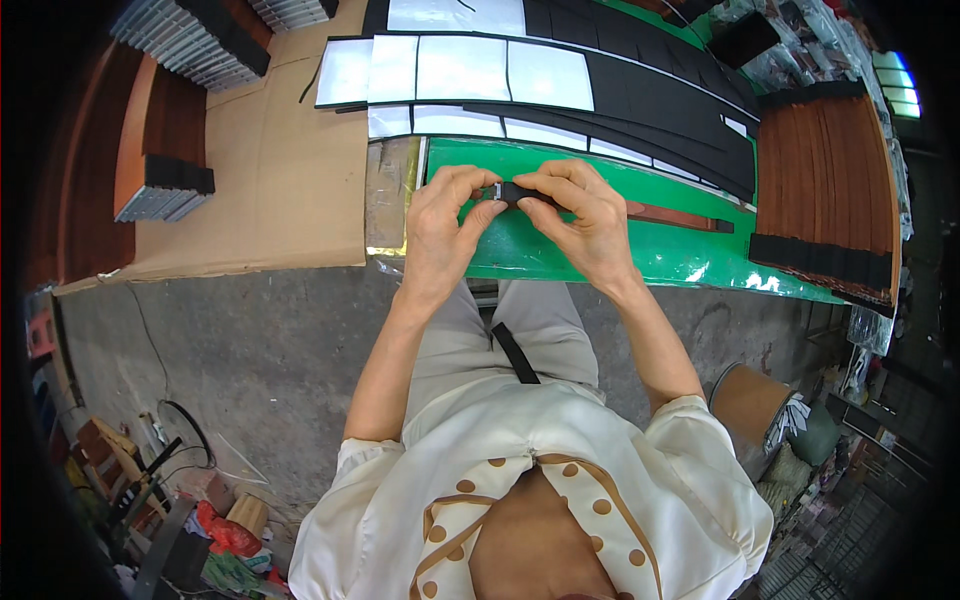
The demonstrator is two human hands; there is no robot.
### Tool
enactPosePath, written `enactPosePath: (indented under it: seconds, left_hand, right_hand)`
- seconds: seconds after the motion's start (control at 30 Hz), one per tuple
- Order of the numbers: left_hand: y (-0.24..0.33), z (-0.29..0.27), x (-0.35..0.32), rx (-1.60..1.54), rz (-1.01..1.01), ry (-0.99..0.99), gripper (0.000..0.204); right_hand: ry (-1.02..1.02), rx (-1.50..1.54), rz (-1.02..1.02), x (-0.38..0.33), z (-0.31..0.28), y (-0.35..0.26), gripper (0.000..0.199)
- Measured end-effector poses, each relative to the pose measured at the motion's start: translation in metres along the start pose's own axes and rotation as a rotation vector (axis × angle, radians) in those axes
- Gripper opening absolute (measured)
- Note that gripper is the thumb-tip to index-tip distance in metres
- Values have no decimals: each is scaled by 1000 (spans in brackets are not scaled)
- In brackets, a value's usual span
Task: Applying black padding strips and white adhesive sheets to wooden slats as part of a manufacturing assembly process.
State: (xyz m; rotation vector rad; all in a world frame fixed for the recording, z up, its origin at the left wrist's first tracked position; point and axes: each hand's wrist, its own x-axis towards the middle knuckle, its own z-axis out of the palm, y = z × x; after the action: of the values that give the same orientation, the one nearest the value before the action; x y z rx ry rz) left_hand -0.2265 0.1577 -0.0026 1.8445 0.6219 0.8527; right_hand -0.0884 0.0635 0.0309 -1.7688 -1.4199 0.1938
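A long reddish-brown strip (pixel 680 217) with black ends lies across the green work surface (pixel 660 258), passing under my right hand. My left hand (pixel 446 226) is closed, thumb and fingertips pinching the strip's near-left end, where a small silvery bit shows. Just beside it, my right hand (pixel 584 214) pinches the black covering (pixel 510 193) around that end. The two hands' fingertips are a small gap apart. Part of the strip is hidden behind my right fingers, so I cannot tell how the black piece sits there.
Black sheets (pixel 660 95) with white backing panels (pixel 462 70) lie beyond my hands. Stacked brown strips with black ends (pixel 825 185) stand at the right, and more stacks (pixel 165 150) at the left on brown cardboard (pixel 270 190). A black strip (pixel 515 352) rests on my lap.
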Motion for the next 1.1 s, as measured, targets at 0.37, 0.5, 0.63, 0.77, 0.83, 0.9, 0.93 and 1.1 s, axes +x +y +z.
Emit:
enactPosePath:
  seconds: [0.37, 0.5, 0.63, 0.77, 0.83, 0.9, 0.93, 1.1]
  left_hand:
    - [-3, 1, -1, 47, 25, 13, 23]
    - [-5, 0, -2, 75, 47, 8, 23]
    - [-4, 1, -1, 112, 76, 7, 23]
    - [-9, -1, 0, 141, 136, -1, 23]
    - [-7, 0, 0, 158, 159, -1, 23]
    - [-1, 0, 0, 192, 189, 10, 23]
    - [-2, 1, 0, 192, 194, 3, 23]
    - [-8, 3, 0, 332, 388, 38, 26]
  right_hand:
    - [-19, -25, -7, 1, 0, 1, 22]
    - [-45, -45, -38, 2, -2, 2, 22]
    - [-71, -109, -80, 4, -5, 3, 24]
    - [-102, -63, -72, 2, -9, 11, 26]
    - [5, 93, 66, -6, -11, 13, 28]
    - [13, 66, 44, -10, -15, 16, 28]
    - [21, 37, 21, -12, -17, 16, 27]
    - [26, -15, -28, -13, -11, 18, 26]
